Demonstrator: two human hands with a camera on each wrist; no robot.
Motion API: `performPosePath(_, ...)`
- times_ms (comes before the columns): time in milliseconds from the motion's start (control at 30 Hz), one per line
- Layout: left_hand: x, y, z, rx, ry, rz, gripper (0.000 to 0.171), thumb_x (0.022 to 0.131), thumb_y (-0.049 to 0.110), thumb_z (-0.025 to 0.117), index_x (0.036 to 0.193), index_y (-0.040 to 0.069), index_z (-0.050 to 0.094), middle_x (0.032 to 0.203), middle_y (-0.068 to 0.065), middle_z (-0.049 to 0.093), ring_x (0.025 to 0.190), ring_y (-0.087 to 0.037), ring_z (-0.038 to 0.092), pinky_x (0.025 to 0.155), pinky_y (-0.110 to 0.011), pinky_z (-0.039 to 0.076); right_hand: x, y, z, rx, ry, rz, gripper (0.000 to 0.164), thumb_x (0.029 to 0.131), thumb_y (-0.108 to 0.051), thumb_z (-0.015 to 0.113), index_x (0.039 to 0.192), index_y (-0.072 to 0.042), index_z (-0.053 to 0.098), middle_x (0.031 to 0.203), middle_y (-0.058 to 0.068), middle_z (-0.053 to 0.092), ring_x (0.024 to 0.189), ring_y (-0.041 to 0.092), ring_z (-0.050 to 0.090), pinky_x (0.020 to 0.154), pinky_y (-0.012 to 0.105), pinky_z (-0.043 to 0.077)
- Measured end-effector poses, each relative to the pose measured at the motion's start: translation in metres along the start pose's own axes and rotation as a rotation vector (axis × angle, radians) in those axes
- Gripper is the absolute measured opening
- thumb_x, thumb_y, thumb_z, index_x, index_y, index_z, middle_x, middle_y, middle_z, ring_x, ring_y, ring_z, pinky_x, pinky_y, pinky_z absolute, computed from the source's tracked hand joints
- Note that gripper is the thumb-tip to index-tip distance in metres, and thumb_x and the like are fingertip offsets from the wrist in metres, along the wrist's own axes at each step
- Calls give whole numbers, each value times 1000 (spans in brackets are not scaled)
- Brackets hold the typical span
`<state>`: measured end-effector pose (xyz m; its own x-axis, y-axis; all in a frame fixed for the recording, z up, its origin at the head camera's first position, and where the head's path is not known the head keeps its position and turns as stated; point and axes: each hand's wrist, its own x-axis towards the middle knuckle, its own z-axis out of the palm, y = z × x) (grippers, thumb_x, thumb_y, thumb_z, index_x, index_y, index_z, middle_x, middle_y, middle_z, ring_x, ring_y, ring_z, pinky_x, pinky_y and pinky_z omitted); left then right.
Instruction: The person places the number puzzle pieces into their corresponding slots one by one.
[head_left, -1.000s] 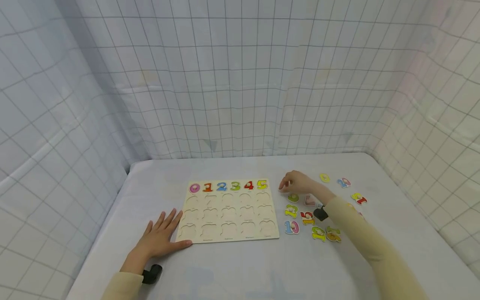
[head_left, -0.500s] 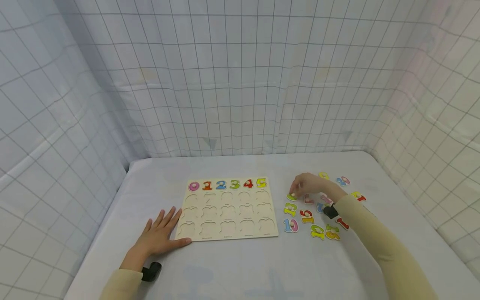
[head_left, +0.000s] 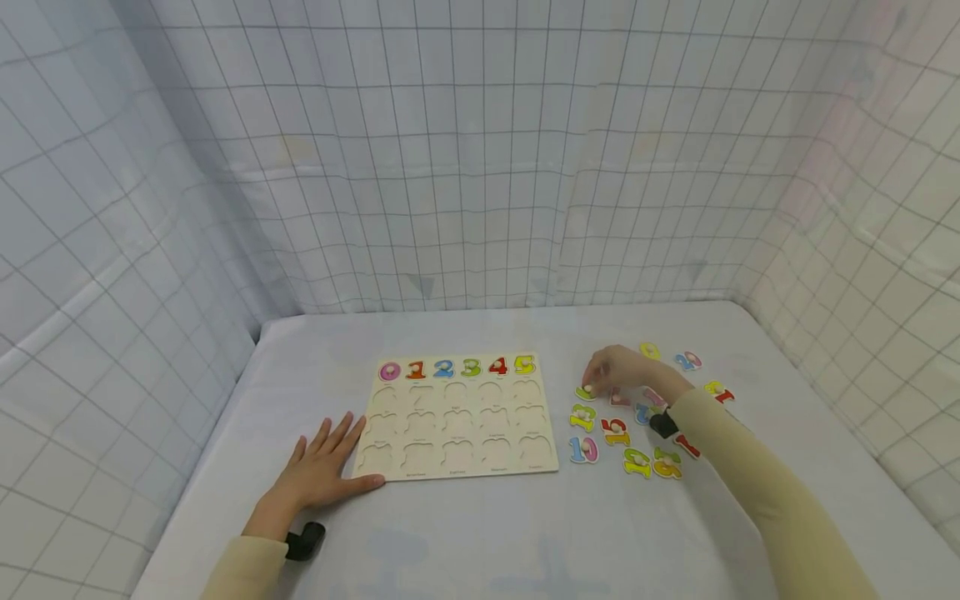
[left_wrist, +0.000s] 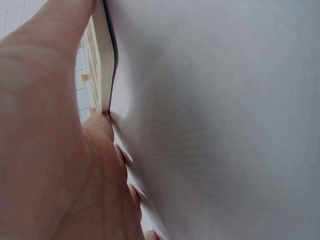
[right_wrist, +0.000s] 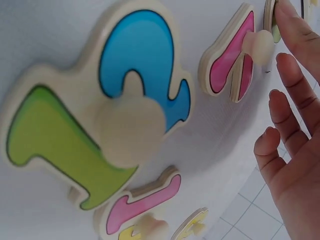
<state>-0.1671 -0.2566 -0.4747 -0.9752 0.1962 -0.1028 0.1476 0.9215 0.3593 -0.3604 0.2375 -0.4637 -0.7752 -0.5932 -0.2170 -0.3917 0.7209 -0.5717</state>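
Picking seems the step: the right hand (head_left: pixel 621 367), fingers bent, is at a green wooden number piece (head_left: pixel 584 393) right of the pale wooden recessed board (head_left: pixel 438 457), its hold too obscured to tell, while the empty left hand (head_left: pixel 318 471) lies spread against the board, and a lift looks called for next.

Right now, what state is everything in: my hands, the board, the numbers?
Board: flat; top row filled, three lower rows unfilled.
Numbers zero to five: seated in the board.
Loose numbers: lying on the table.
Green number: loose, partly hidden by fingers.
Left hand: open, spread against the board.
Right hand: fingertips at the green number; grip unclear.
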Motion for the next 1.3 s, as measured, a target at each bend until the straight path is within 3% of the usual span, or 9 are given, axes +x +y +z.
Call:
performPosePath(133, -1, 0, -1, -1, -1, 2, 105, 76, 69, 62, 150, 5, 25, 154, -22, 18, 137, -49, 7, 102, -69, 4, -1, -1, 1, 24, 13, 29, 10, 80, -15, 77, 89, -17, 72, 83, 0, 58, 76, 17, 54, 61, 29, 53)
performPosePath(367, -3, 2, -1, -4, -6, -2, 105, 75, 69, 62, 150, 5, 25, 154, -22, 18, 137, -49, 8, 103, -69, 4, -3, -8, 7, 61, 85, 8, 10, 84, -21, 75, 91, -15, 71, 83, 2, 56, 75, 19, 52, 55, 32, 53)
performPosePath(600, -2, 1, 1, 9, 2, 3, 105, 75, 69, 61, 150, 6, 26, 154, -21, 18, 137, -48, 8, 102, -69, 5, 21, -23, 17, 5, 226, 44, 20, 77, -36, 79, 87, -19, 73, 76, -2, 56, 71, 16, 47, 58, 29, 39)
performPosePath(900, 0, -1, -1, 4, 3, -3, 105, 75, 69, 62, 150, 6, 25, 154, -21, 18, 138, -48, 7, 103, -69, 4, 59, -90, 41, 60, 339, 27, 20, 76, -36, 80, 86, -18, 75, 54, -5, 39, 51, 10, 34, 47, 24, 25)
performPosePath(1100, 2, -5, 1, 11, 4, -4, 106, 75, 71, 61, 151, 7, 24, 154, -20, 17, 138, -47, 6, 103, -68, 3, 89, -141, 70, 94, 332, -20, 20, 75, -38, 80, 85, -22, 76, 66, -6, 56, 52, 9, 38, 44, 22, 25)
performPosePath(1300, 3, -6, 2, 2, -10, -10, 107, 75, 72, 60, 151, 8, 24, 155, -19, 16, 138, -47, 6, 103, -68, 2, 116, -188, 102, 139, 294, -39, 17, 73, -40, 81, 81, -26, 75, 79, -11, 62, 53, 7, 44, 42, 21, 29)
